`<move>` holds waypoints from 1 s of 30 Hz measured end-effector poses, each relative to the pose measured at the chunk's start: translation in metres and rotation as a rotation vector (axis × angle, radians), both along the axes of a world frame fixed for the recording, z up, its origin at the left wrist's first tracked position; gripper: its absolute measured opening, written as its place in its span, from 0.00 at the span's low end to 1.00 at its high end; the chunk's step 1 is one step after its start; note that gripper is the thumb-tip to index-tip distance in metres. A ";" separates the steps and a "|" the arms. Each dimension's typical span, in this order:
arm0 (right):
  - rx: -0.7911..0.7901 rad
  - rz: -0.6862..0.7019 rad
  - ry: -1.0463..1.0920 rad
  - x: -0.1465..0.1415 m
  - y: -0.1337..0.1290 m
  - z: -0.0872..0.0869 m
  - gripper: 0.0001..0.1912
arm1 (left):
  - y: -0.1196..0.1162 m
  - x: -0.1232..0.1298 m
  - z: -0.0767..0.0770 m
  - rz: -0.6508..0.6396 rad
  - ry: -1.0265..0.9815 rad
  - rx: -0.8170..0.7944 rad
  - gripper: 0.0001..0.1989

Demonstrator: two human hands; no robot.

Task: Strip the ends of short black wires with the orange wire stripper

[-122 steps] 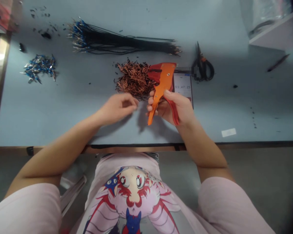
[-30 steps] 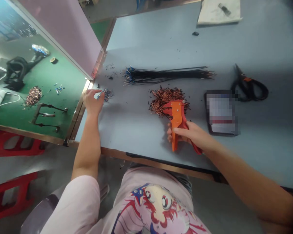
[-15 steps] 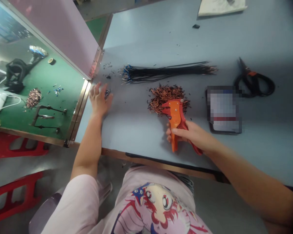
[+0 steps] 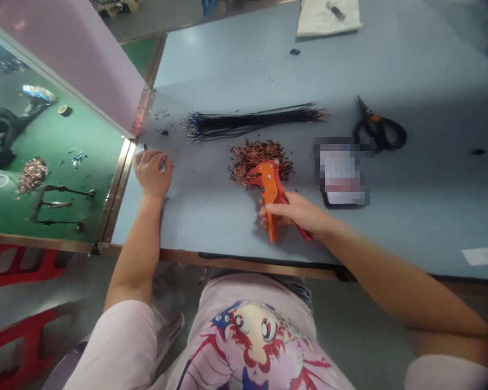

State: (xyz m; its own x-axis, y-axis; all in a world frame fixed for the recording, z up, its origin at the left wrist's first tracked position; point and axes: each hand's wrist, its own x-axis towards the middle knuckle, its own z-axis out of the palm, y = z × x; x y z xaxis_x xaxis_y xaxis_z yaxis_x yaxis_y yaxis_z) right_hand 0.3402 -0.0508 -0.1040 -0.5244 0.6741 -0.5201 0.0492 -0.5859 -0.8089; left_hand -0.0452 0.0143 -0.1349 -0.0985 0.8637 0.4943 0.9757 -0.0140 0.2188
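My right hand (image 4: 282, 211) is wrapped round the handles of an orange and red wire stripper (image 4: 270, 187). The tool's jaws lie over the near part of a heap of copper-coloured offcuts (image 4: 248, 157). At the left end of the table, my left hand (image 4: 151, 172) rests with its fingers curled in around some small blue and silver terminals (image 4: 162, 163). These show in the gap by the thumb; the fingertips are hidden. Beyond both hands lies a bundle of black wires (image 4: 256, 120), its left ends carrying blue terminals and its right ends coppery.
Right of the heap are a phone-like device (image 4: 344, 197), its screen blurred, and black-handled scissors (image 4: 380, 127). A pale cloth or paper (image 4: 329, 21) lies at the back. Left, a pinkish panel (image 4: 81, 59) borders a green table (image 4: 73, 184) with another copper heap (image 4: 33, 174). Red stools (image 4: 22, 341) stand below.
My left hand has gone from spread fingers to curled ones around the small terminals. The whole view has shifted, while my right hand keeps the wire stripper over the heap.
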 end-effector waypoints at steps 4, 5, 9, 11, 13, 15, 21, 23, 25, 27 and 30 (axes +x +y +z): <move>0.004 -0.017 0.002 -0.001 0.001 0.002 0.12 | 0.001 0.028 -0.007 -0.180 -0.037 -0.079 0.15; 0.000 -0.019 -0.001 -0.002 0.001 0.003 0.11 | 0.001 0.036 -0.010 -0.236 -0.025 -0.112 0.15; -0.016 -0.022 0.014 -0.003 0.002 0.002 0.10 | -0.003 0.054 -0.015 -0.290 0.008 -0.160 0.14; -0.022 -0.021 0.018 -0.004 0.003 0.002 0.09 | -0.005 0.054 -0.016 -0.207 -0.015 -0.125 0.14; -0.028 -0.021 0.009 -0.004 0.003 0.002 0.08 | -0.005 0.052 -0.016 -0.087 -0.031 -0.076 0.15; -0.034 -0.023 0.007 -0.004 0.004 0.002 0.07 | -0.004 0.051 -0.015 -0.036 -0.017 -0.062 0.18; -0.025 -0.006 0.047 -0.004 0.005 0.000 0.07 | 0.028 0.077 0.000 -0.214 0.118 -0.190 0.15; -0.027 -0.014 0.050 -0.004 0.005 -0.001 0.07 | 0.049 0.094 0.006 -0.247 0.125 -0.189 0.13; -0.031 -0.023 0.049 -0.004 0.004 -0.001 0.07 | 0.073 0.112 0.011 -0.269 0.126 -0.175 0.13; -0.038 -0.023 0.057 -0.004 0.004 -0.001 0.07 | 0.098 0.129 0.012 -0.269 0.100 -0.153 0.12; -0.034 -0.005 0.096 -0.005 0.005 -0.002 0.06 | 0.131 0.152 0.011 -0.262 0.039 -0.131 0.12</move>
